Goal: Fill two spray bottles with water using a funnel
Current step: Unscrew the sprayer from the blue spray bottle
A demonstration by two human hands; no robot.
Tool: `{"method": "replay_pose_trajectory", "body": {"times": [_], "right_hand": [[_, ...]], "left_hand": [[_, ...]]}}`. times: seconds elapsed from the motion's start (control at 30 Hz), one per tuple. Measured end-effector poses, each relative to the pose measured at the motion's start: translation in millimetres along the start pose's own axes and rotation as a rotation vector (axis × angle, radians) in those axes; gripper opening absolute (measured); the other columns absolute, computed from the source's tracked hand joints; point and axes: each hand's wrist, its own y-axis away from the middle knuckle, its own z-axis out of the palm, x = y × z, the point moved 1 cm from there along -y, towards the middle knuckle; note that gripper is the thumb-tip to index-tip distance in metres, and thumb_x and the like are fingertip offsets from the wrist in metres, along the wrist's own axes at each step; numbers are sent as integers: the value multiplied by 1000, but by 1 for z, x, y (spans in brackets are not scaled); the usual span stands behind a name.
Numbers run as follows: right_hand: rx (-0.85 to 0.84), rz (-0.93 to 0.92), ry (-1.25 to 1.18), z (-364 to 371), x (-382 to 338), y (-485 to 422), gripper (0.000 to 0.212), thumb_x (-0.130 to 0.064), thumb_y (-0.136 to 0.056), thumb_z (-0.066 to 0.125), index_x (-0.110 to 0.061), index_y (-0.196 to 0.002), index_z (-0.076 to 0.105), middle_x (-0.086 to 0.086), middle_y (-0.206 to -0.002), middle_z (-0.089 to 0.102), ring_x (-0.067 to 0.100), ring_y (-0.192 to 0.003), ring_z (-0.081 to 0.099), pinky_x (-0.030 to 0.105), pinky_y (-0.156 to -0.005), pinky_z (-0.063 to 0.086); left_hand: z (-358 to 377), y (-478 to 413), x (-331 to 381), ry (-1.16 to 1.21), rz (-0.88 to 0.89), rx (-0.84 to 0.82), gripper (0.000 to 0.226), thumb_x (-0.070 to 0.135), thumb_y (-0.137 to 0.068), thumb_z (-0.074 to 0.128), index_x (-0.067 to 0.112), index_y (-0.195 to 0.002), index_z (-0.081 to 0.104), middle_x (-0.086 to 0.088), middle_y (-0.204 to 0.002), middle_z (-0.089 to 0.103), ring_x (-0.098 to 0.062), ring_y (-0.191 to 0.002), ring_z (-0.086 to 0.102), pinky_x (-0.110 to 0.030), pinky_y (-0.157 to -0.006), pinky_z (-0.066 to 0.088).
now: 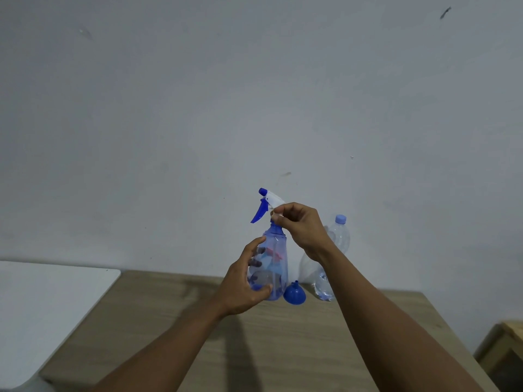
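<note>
A clear blue spray bottle [276,258] is held upright above the wooden table [175,335]. My left hand [244,281] grips its body. My right hand [300,224] pinches the base of its white and blue spray head [267,202], whose trigger points left. A blue funnel [294,293] lies upside down on the table just right of the bottle. Behind it, partly hidden by my right forearm, stand a clear water bottle with a blue cap [338,239] and another clear bottle [308,267].
A white surface [42,306] adjoins the table on the left. A plain grey wall rises close behind the table. A wooden piece of furniture [506,352] sits low at the right edge.
</note>
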Motion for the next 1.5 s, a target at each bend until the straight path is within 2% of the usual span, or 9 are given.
{"method": "replay_pose_trajectory", "body": {"times": [0.13, 0.33, 0.5, 0.7, 0.97, 1.1, 1.3, 1.4, 1.5], "right_hand": [[17, 30, 71, -1, 2, -1, 22, -1, -95, 60, -20, -93, 72, -1, -99, 71, 14, -88, 68, 16, -68, 54], [1, 1, 53, 1, 0, 0, 14, -2, -92, 65, -13, -100, 71, 7, -101, 73, 11, -85, 71, 17, -71, 55], [3, 22, 110, 2, 2, -3, 16, -1, -94, 61, -10, -103, 71, 9, -107, 71, 12, -86, 67, 14, -67, 52], [9, 22, 90, 4, 8, -8, 18, 1, -94, 62, -11, -103, 71, 5, -102, 73, 6, -83, 72, 16, -70, 55], [229, -139, 80, -22, -4, -35, 14, -3, -95, 61, -5, -106, 70, 6, -97, 75, 9, -89, 72, 19, -78, 54], [372, -163, 141, -50, -2, -44, 14, -8, -94, 62, -13, -104, 71, 8, -98, 76, 19, -94, 72, 26, -78, 54], [334, -7, 348, -87, 56, -17, 15, -6, -95, 60, -11, -104, 70, 3, -94, 74, 10, -86, 68, 15, -75, 52], [241, 161, 500, -104, 119, 8, 14, -2, -91, 61, -10, -97, 69, 6, -91, 73, 18, -83, 68, 23, -78, 52], [136, 306, 626, -114, 178, 38, 13, -5, -87, 63, -17, -82, 64, 5, -80, 71, 20, -72, 66, 29, -70, 51]], "left_hand": [[-1, 1, -1, -13, -4, 7, 88, 13, -78, 82, 35, -144, 28, 26, -136, 42, -1, -123, 51, -18, -86, 54], [-1, -1, -3, -12, 1, 2, 92, 14, -77, 82, 32, -147, 25, 24, -137, 42, -16, -121, 56, -20, -87, 55], [-4, -1, -5, -41, 16, 18, 92, 17, -75, 83, 30, -147, 27, 21, -136, 45, -12, -119, 57, -16, -85, 53], [-6, -1, -13, -68, 14, 10, 96, 27, -73, 83, 35, -149, 24, 13, -143, 45, -12, -124, 54, -27, -93, 56], [5, 13, -43, -113, -32, -29, 92, 13, -73, 81, 43, -140, 24, 14, -140, 39, 5, -120, 48, -15, -87, 51], [15, 24, -67, -144, -35, -16, 87, 17, -76, 77, 42, -141, 23, 17, -140, 42, -2, -126, 49, -17, -97, 46], [39, 39, -111, -187, -120, -1, 94, 29, -74, 77, 60, -135, 14, 41, -131, 39, 10, -120, 49, -13, -92, 47], [55, 44, -135, -219, -184, -21, 89, 31, -73, 76, 45, -139, 18, 29, -132, 40, 3, -116, 53, -30, -93, 52], [75, 48, -154, -188, -235, -46, 87, 22, -73, 79, 28, -141, 25, 17, -132, 46, 6, -116, 53, -25, -94, 51]]}}
